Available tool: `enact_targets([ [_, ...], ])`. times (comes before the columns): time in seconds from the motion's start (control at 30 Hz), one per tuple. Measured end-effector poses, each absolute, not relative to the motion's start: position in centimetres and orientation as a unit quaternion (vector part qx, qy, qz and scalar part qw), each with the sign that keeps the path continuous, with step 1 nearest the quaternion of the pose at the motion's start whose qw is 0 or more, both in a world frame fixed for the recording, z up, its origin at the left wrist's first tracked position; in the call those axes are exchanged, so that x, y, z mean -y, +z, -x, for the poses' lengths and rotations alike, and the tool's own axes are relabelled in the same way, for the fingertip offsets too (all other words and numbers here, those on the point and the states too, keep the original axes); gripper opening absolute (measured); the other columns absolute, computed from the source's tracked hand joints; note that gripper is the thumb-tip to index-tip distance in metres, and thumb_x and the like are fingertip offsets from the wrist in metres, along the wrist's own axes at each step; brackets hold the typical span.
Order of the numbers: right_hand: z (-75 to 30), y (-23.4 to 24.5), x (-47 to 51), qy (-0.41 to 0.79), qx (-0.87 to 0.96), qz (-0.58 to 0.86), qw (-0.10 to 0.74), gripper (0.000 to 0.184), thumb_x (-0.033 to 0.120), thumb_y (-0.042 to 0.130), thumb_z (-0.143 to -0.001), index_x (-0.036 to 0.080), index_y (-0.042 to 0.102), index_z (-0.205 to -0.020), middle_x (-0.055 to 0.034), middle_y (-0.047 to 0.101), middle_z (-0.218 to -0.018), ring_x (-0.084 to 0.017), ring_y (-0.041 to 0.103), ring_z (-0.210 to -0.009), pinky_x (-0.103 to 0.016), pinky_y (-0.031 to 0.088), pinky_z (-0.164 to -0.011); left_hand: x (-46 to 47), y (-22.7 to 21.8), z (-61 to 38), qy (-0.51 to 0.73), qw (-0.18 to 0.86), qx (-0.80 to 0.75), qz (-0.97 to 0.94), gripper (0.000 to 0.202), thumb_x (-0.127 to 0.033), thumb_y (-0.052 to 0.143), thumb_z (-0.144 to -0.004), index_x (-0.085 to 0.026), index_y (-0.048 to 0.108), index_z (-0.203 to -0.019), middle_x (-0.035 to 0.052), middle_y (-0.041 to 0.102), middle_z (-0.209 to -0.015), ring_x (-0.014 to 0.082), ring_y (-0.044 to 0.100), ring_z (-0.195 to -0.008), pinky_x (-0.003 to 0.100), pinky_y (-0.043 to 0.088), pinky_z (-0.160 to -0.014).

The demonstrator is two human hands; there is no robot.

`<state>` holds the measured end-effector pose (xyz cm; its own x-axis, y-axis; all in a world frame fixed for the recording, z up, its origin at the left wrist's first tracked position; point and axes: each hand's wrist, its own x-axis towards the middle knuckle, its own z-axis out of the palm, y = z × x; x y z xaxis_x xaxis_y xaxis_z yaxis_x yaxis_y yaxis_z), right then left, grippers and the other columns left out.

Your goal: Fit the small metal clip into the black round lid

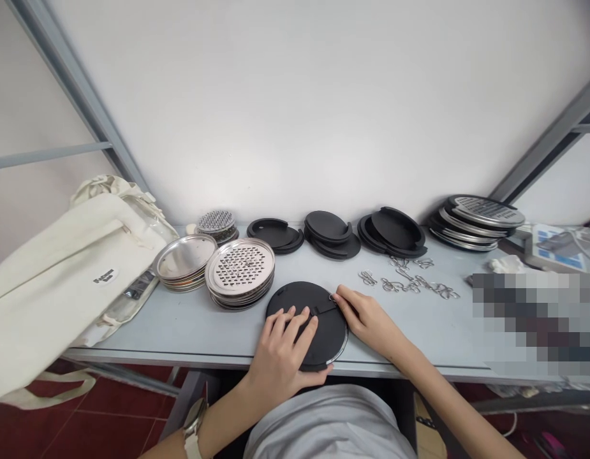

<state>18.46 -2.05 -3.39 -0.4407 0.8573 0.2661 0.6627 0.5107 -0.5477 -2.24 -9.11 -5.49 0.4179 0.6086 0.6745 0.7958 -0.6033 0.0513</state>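
A round black plastic disc [326, 341] with a thin silvery rim lies near the table's front edge. My left hand [285, 347] grips it, with spread fingers on top and the thumb at its near edge. At the disc's upper right edge, my right hand [364, 315] pinches a small metal wire clip [331, 298] beside a slot in the black plastic. Most of the clip is hidden by my fingers. Several loose wire clips [412, 284] are scattered to the right of the disc. A stack of perforated metal grater discs [240, 268] stands to its left.
Silvery round plates [187, 255] are piled at left, next to a cream bag [98, 268]. Black round covers [275, 236] stand in piles along the wall. A stack of assembled discs [476, 223] is at the back right. Metal frame posts [69, 76] flank the table.
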Motion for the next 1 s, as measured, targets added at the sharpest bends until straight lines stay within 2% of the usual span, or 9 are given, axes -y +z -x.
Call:
enact_targets([
  [0.37, -18.82, -3.5, 2.2, 0.134, 0.842, 0.462, 0.242, 0.028, 0.029, 0.032, -0.099, 0.024, 0.036, -0.072, 0.003, 0.044, -0.057, -0.016, 0.048, -0.052, -0.026, 0.032, -0.054, 9.17, -5.34, 2.31, -0.325, 0.153, 0.425, 0.831, 0.056, -0.052, 0.06, -0.083, -0.014, 0.058, -0.124, 0.0102, 0.062, -0.122, 0.0297, 0.055, -0.112, 0.044, 0.039, -0.097],
  [0.77, -18.9, -3.92, 2.32, 0.073, 0.853, 0.461, 0.233, 0.029, 0.028, 0.033, -0.098, 0.023, 0.042, -0.071, 0.003, 0.044, -0.054, -0.015, 0.045, -0.047, -0.026, 0.031, -0.052, 9.17, -5.37, 2.3, -0.325, 0.16, 0.423, 0.831, 0.06, -0.053, 0.067, -0.077, -0.014, 0.059, -0.123, 0.0104, 0.063, -0.121, 0.029, 0.056, -0.11, 0.044, 0.041, -0.096],
  [1.0, -18.92, -3.78, 2.45, 0.049, 0.858, 0.455, 0.234, 0.029, 0.026, 0.035, -0.097, 0.023, 0.044, -0.07, 0.0021, 0.046, -0.053, -0.015, 0.045, -0.047, -0.027, 0.031, -0.052, 9.21, -5.29, 2.28, -0.321, 0.167, 0.424, 0.831, 0.06, -0.055, 0.065, -0.079, -0.014, 0.059, -0.123, 0.0114, 0.064, -0.119, 0.0289, 0.057, -0.109, 0.045, 0.043, -0.095],
])
